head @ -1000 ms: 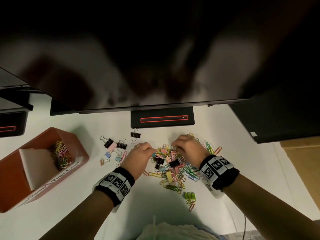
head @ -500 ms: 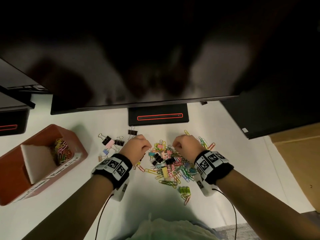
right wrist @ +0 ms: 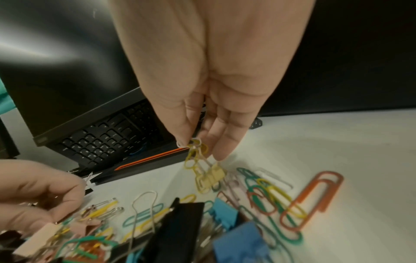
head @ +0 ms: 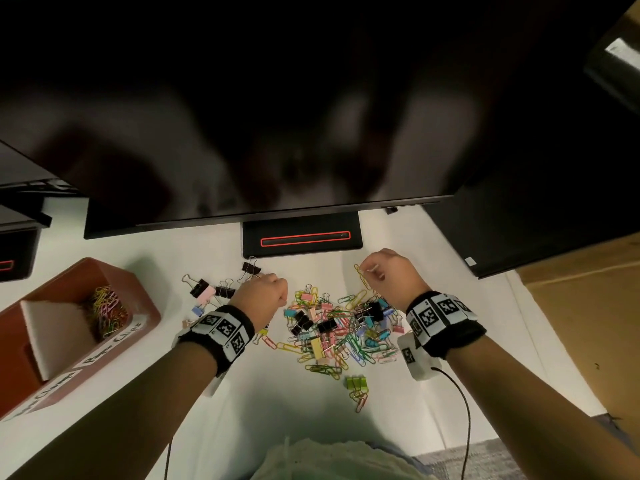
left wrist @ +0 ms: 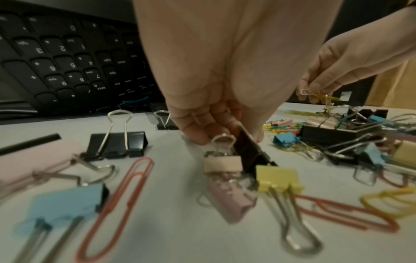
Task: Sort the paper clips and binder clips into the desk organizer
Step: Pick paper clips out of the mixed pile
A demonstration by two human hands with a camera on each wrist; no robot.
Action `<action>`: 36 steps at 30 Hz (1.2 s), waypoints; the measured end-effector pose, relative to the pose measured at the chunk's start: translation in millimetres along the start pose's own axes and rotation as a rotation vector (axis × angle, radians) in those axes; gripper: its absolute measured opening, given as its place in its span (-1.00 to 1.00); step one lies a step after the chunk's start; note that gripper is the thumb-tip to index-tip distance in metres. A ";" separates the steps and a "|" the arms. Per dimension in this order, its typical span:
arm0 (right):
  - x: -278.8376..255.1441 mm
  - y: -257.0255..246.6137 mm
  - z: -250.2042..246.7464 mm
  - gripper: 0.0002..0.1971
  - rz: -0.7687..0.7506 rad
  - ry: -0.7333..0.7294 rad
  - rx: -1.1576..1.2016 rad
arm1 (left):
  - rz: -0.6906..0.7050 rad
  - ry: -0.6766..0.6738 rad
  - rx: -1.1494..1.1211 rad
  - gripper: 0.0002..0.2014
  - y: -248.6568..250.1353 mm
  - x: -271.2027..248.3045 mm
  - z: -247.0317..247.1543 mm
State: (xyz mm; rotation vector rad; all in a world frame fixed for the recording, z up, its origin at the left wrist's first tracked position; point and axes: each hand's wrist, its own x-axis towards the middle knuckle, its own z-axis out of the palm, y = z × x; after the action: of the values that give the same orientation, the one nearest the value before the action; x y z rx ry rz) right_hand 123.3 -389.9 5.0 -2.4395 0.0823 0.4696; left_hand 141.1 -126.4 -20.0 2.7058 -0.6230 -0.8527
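Note:
A mixed pile of coloured paper clips and binder clips (head: 343, 327) lies on the white desk in front of me. My left hand (head: 277, 289) is curled at the pile's left edge; in the left wrist view the left hand (left wrist: 225, 135) grips a black binder clip (left wrist: 249, 151) with a small beige binder clip (left wrist: 223, 164) beside it. My right hand (head: 369, 270) is raised above the pile's far right. In the right wrist view it (right wrist: 198, 144) pinches white and yellow paper clips (right wrist: 193, 156), and a small pale yellow binder clip (right wrist: 213, 175) dangles from them. The red-brown organizer (head: 138, 296) at left holds paper clips (head: 107, 310) in its far compartment.
Several binder clips (head: 207, 291) lie apart, left of my left hand. A dark monitor (head: 242, 133) overhangs the desk, its base (head: 301, 237) just beyond the pile. A black keyboard (left wrist: 67, 58) sits behind. Brown cardboard (head: 588, 306) borders the desk at right.
Both hands have drawn out of the pile. The right hand has risen to the far right with linked clips hanging from it. The left hand has pulled left, fingers curled round binder clips.

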 end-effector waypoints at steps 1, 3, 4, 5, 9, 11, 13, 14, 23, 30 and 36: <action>-0.2 1.5 -0.3 -0.84 0.004 0.002 0.007 | -0.013 0.012 -0.012 -0.93 0.1 -0.7 0.5; -0.9 3.2 0.1 -0.84 0.014 0.003 0.047 | -0.015 0.051 -0.084 -0.91 2.5 -2.5 0.9; -0.8 4.0 1.0 -0.84 0.016 0.010 0.062 | 0.001 0.079 -0.132 -0.90 5.1 -3.7 1.1; -0.2 5.2 2.1 -0.84 0.014 0.018 0.066 | 0.026 0.106 -0.170 -0.90 8.6 -5.0 1.3; 3.3 9.3 8.5 -0.85 -0.029 0.012 -0.029 | 0.126 0.148 -0.233 -0.90 21.0 -7.0 8.7; 3.5 10.9 13.1 -0.73 -0.054 -0.055 -0.098 | 0.116 0.153 -0.255 -0.88 25.2 -5.5 14.8; 1.8 10.0 17.8 -0.51 -0.058 -0.147 -0.132 | 0.112 0.185 -0.266 -0.87 28.6 -3.3 20.3; 1.0 8.5 20.0 -0.42 -0.059 -0.174 -0.133 | 0.109 0.203 -0.268 -0.87 30.0 -2.2 21.6; 7.1 -4.8 31.1 -0.55 -0.070 -0.215 -0.177 | 0.000 0.188 -0.298 -0.86 26.4 4.3 21.6; 5.3 -6.8 25.2 -0.86 -0.064 -0.237 -0.227 | 0.002 0.096 -0.263 -0.83 22.9 7.0 19.6; -3.2 -10.0 15.3 -0.88 -0.112 -0.185 0.021 | 0.024 0.152 -0.352 -0.86 20.2 -9.7 2.9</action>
State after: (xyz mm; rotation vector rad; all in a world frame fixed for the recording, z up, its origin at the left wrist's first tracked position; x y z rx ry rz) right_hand 117.2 -372.9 0.9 -2.3540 -0.1264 0.6373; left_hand 125.6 -140.0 -10.7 2.4106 -0.4262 -0.6707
